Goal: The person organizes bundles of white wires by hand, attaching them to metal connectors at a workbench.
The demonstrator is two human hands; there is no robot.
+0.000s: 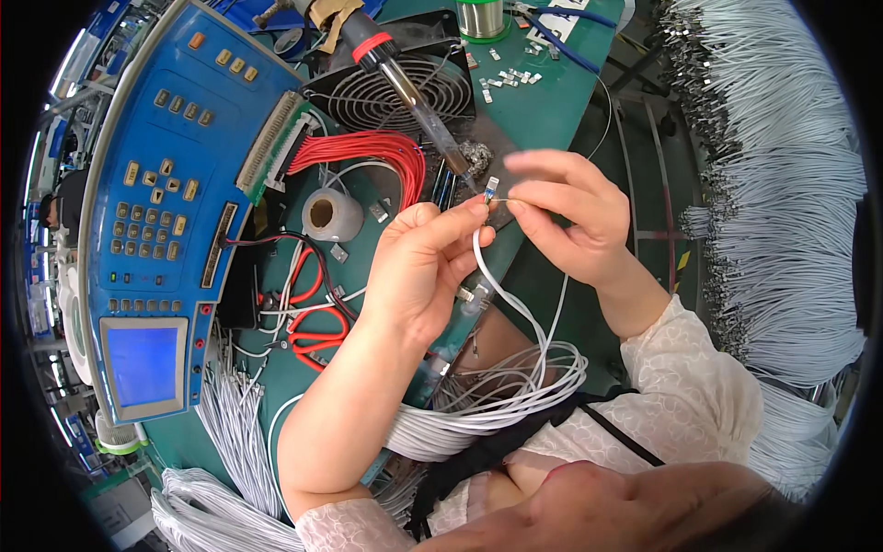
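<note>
My left hand [405,262] is closed, thumb and fingers pinching the end of a white cable [486,267] just below its small metal connector [493,186]. The cable hangs down toward a bundle of white cables on my lap. My right hand [579,221] pinches a thin solder wire [499,200] between thumb and a finger, its end at the connector's base. Another finger of that hand is raised and blurred. Just left of the connector is the tip of a soldering iron [418,106] with a red ring, slanting down from above.
A blue tester [156,221] with keys and a screen stands left, red wires [368,147] plugged in. Around lie a fan [395,92], a white roll [333,216], red-handled scissors [317,336], loose connectors [510,78] and a solder spool [481,18]. Many white cables [782,202] hang at right.
</note>
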